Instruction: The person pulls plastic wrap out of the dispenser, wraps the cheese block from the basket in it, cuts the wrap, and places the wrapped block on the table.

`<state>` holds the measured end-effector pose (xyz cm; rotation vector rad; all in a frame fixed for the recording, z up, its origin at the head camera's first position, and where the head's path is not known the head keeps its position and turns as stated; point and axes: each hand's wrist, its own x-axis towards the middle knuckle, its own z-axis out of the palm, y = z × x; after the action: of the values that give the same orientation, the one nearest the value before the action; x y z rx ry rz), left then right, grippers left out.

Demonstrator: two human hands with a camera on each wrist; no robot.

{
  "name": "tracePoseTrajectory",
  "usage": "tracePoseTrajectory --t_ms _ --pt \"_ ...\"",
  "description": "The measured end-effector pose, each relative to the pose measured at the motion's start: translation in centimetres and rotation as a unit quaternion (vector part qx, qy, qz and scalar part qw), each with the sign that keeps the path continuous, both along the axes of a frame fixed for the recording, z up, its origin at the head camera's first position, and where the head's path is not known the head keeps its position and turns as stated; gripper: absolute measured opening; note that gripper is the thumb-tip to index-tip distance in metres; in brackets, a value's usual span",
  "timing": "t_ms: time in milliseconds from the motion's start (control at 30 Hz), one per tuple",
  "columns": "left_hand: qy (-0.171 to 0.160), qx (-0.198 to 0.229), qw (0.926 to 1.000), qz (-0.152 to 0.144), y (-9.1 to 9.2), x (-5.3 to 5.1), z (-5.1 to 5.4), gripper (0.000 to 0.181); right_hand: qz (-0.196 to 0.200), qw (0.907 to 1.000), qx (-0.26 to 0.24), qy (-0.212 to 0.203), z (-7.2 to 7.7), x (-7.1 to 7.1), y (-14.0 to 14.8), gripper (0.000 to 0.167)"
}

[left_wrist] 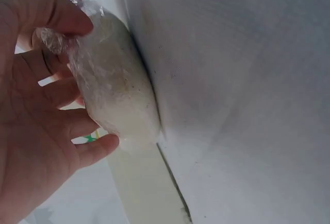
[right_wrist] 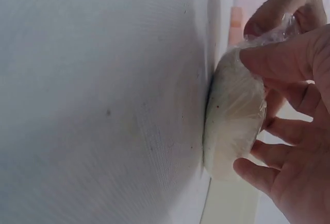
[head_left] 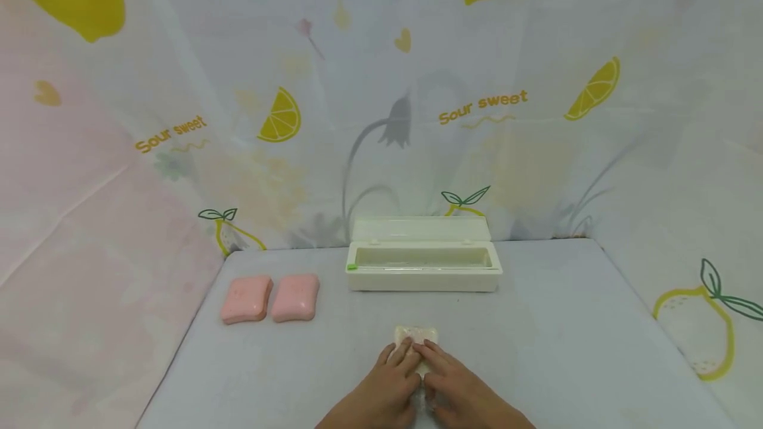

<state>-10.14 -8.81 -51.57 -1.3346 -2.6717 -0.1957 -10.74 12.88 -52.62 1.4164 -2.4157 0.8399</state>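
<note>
A cream-white bar of soap [head_left: 416,332] wrapped in clear plastic film [right_wrist: 282,34] lies on the table near its front edge. My left hand [head_left: 387,382] holds it from the left, fingers over the top and thumb against the film at the near end. From the right, my right hand [head_left: 461,389] does the same, its thumb on the film in the right wrist view. The fingertips of both hands meet over the bar. Loose film bunches between the two thumbs. In the head view the hands hide most of the soap.
A white cling film dispenser box [head_left: 423,281] with its lid raised stands at the back middle. Two pink soap bars [head_left: 247,299] lie side by side at the left. Printed cloth [head_left: 369,85] hangs behind the table and at both sides.
</note>
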Motion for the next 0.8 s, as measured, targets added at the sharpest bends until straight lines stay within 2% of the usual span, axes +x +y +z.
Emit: tracePoseTrajectory --t_ms 100,200,300,333,367,467,533,633,800 --pt "-0.048 0.025 0.9985 -0.007 -0.4 -0.1 -0.1 0.003 0.007 0.9999 0.001 -0.012 0.0 0.1 0.1 0.031" --pt "-0.1 0.068 0.9925 -0.017 -0.8 -0.1 -0.2 0.008 0.008 0.9997 -0.008 -0.022 0.0 0.2 0.0 0.034" --pt "-0.13 0.11 0.9851 -0.025 -1.0 -0.1 -0.1 0.012 0.004 0.9996 -0.024 -0.012 -0.1 0.2 -0.1 0.031" --pt "-0.135 0.121 0.9831 -0.024 -1.0 -0.2 -0.1 0.008 0.002 0.9996 -0.028 -0.002 -0.3 0.1 -0.1 0.024" --pt "-0.134 0.129 0.9822 -0.024 -1.0 -0.2 0.0 0.001 -0.004 0.9995 -0.03 0.011 -0.2 0.1 -0.2 0.023" --pt "-0.121 0.143 0.9821 -0.013 -0.9 -0.5 0.1 0.028 -0.022 0.9982 -0.039 0.039 -0.1 -0.2 -0.4 0.04" --pt "-0.107 0.15 0.9829 -0.002 -0.8 -0.6 0.2 0.04 -0.037 0.9978 -0.043 0.035 0.1 -0.3 -0.6 0.05" --pt "-0.075 0.168 0.9829 0.005 -0.6 -1.0 0.2 0.037 -0.057 0.9972 -0.048 0.009 0.4 -0.2 -0.7 0.048" --pt "-0.038 0.211 0.9768 0.009 -0.3 -1.7 0.0 0.022 -0.09 0.9946 -0.049 -0.011 0.4 -0.3 -1.0 0.035"
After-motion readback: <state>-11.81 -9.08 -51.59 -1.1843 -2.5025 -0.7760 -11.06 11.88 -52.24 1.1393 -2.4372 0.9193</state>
